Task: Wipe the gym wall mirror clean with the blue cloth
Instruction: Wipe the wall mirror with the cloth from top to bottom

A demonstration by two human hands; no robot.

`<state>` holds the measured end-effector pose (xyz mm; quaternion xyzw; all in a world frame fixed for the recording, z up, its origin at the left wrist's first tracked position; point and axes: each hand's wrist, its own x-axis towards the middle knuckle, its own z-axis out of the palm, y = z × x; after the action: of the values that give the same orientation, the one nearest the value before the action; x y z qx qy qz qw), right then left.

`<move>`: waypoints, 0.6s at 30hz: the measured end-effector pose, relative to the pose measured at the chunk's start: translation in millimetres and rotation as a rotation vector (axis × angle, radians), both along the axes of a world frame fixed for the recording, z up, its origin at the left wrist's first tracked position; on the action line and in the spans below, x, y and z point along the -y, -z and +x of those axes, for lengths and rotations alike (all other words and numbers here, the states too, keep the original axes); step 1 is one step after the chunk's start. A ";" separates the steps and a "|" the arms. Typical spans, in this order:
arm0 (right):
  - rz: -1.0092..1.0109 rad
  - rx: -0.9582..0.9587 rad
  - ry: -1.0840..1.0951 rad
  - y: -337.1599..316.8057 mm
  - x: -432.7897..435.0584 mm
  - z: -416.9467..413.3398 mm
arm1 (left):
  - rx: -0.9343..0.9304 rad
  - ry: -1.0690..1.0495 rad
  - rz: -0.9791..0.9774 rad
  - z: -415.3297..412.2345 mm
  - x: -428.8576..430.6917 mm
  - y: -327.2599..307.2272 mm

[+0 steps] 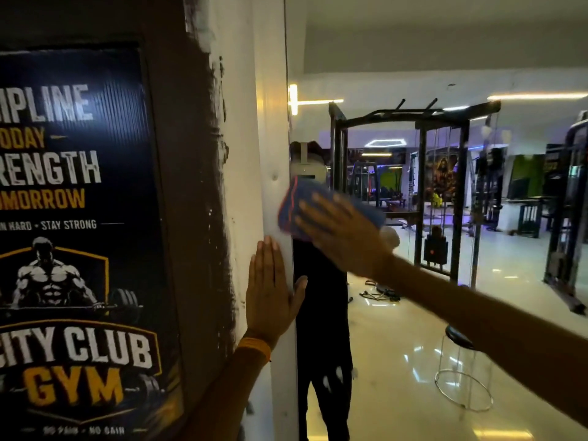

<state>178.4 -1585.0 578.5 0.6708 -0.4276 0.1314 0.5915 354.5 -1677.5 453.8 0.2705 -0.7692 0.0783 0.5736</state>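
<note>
One cloth (pixel 294 203) lies beneath right hand (pixel 345 238), against mirror (pixel 410 338).

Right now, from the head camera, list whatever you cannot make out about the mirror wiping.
- blue cloth: head view, mostly under the right hand and blurred, so its full shape is hidden.
- mirror: right and bottom edges cut off by the frame. Any smears are too faint to tell.
- poster: left side cut off, words clipped.
- left hand: palm hidden against the white pillar.
</note>
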 end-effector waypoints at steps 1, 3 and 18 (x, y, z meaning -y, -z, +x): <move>0.050 -0.067 0.014 31.2 -5.0 -3.0 | 0.013 0.003 0.000 0.2 1.0 -0.1; 0.118 -0.203 0.035 35.5 -11.2 -16.7 | 0.024 0.011 0.003 0.1 1.7 1.2; -0.168 0.107 0.018 -66.0 -31.3 -63.7 | 0.138 0.008 -0.056 19.9 4.2 -11.1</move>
<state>114.7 -1553.7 644.5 0.6070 -0.4522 0.1969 0.6231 374.4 -1681.6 464.9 0.2455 -0.8054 0.1159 0.5269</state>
